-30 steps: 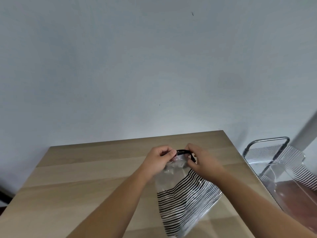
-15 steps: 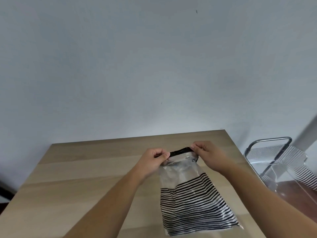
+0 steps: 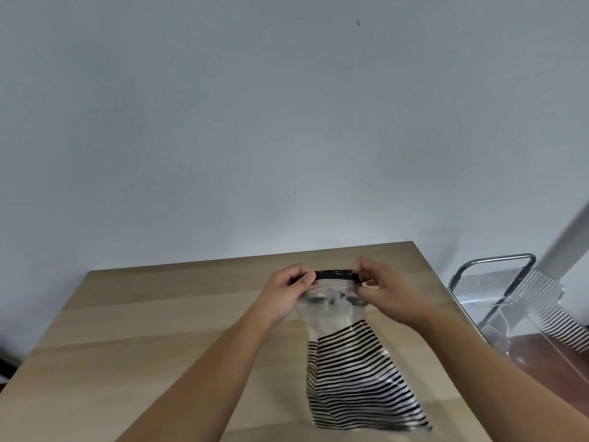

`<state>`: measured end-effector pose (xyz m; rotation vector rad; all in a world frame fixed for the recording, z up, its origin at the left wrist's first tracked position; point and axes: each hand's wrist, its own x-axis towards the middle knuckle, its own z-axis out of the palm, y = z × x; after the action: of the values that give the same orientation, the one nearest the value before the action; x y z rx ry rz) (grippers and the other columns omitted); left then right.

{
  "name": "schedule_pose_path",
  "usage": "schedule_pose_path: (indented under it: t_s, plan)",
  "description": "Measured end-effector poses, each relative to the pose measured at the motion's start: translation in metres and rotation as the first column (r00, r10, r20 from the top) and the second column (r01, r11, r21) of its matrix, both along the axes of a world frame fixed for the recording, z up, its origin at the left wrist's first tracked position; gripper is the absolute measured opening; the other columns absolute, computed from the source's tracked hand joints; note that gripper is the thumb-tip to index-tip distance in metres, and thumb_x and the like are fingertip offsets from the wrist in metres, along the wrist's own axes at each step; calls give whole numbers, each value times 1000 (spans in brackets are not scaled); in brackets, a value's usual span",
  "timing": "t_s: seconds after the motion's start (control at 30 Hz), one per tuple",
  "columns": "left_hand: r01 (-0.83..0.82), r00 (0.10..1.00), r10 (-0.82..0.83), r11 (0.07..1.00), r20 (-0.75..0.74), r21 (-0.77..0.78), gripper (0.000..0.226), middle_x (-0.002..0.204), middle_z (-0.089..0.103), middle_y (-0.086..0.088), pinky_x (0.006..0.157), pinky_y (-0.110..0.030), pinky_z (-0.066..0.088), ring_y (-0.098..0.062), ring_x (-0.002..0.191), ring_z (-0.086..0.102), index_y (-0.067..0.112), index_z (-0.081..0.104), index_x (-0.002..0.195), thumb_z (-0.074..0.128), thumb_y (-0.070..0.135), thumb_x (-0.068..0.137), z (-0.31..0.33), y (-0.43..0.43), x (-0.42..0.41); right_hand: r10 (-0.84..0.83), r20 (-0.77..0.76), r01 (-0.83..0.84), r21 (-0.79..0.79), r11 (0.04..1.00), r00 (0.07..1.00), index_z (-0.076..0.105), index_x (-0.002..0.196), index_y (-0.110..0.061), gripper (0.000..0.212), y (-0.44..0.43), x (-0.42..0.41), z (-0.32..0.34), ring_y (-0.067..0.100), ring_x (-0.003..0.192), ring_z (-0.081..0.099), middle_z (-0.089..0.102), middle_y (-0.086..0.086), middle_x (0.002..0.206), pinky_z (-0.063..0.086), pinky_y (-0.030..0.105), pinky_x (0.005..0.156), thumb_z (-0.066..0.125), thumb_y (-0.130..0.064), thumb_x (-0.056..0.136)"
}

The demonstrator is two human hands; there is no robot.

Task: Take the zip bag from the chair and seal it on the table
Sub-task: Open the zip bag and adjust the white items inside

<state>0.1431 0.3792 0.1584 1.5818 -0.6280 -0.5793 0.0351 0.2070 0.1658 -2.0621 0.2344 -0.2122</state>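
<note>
The zip bag (image 3: 353, 371) lies on the wooden table (image 3: 153, 339), right of centre. Its upper part is clear and its lower part has black and white stripes. A black zip strip runs along its far top edge, lifted slightly off the table. My left hand (image 3: 285, 291) pinches the left end of that strip. My right hand (image 3: 381, 288) pinches the right end. The strip is stretched straight between them.
A clear plastic chair (image 3: 516, 301) with a metal frame stands just past the table's right edge. A plain pale wall rises behind the table's far edge. A dark object shows at the far left edge, below table level.
My hands have moved apart along the zip strip, pulling it straight. The bag has spread out flat toward me on the table.
</note>
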Motion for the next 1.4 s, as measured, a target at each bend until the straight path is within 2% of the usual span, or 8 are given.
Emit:
schedule_pose_path:
  t_s: [0.2,0.47,0.6,0.7,0.83,0.97,1.17,1.4]
  plan:
    - [10,992,-10,1000,-126,-1,31,69,60,6,86,-27,35,-9,76,51,21,59,62,52,15,92,-5,6,5,-173,72,167,75,983,982,71,78,-22,21,-9,-1,-5,9,81,65,73,-2,80,49,22,78,60,-8,89]
    - [-47,999,46,998,24,32,29,66,59,12,60,-4,37,2,63,51,22,60,67,50,16,94,-8,6,8,-129,4,125,217,968,992,52,60,-13,39,-9,0,12,10,50,40,49,0,51,33,17,52,45,-14,98]
    - [-114,993,113,993,26,31,14,96,62,9,70,-5,39,5,82,57,23,62,102,51,20,94,-7,1,4,-234,69,217,200,956,970,58,61,-12,37,-4,3,18,6,47,45,52,1,51,38,10,50,48,-13,97]
    - [-122,993,122,991,0,52,35,118,53,10,80,-15,41,-3,102,55,32,51,125,54,32,91,-7,2,1,-343,115,300,284,911,932,65,76,3,31,-6,4,19,19,62,51,54,10,63,43,28,65,49,-13,97]
    - [41,999,-42,992,1,122,21,109,64,6,83,-27,50,-11,97,63,44,64,98,61,52,79,-8,5,-5,-398,98,343,347,873,912,67,74,-4,30,-8,3,18,16,56,44,50,10,64,37,21,53,49,-14,97]
    - [-64,967,4,972,256,226,5,78,66,11,64,-11,46,2,66,55,36,68,82,68,31,81,-15,3,-7,-351,104,295,353,888,931,68,68,-14,32,-6,3,11,7,43,40,51,-5,49,35,14,42,52,-15,96]
    - [-199,908,71,940,413,277,7,71,70,11,65,-28,47,-4,62,54,29,73,75,69,32,80,-14,11,0,-570,107,530,263,806,814,75,69,-35,30,-34,4,6,6,54,55,65,-16,51,45,25,62,59,-22,91]
    - [-122,883,1,966,469,227,5,75,71,12,70,-30,50,-8,71,61,30,75,81,70,31,80,-11,14,-4,-340,-52,342,236,910,939,77,82,-22,47,-46,6,17,13,72,69,77,-1,81,50,38,81,64,-65,67]
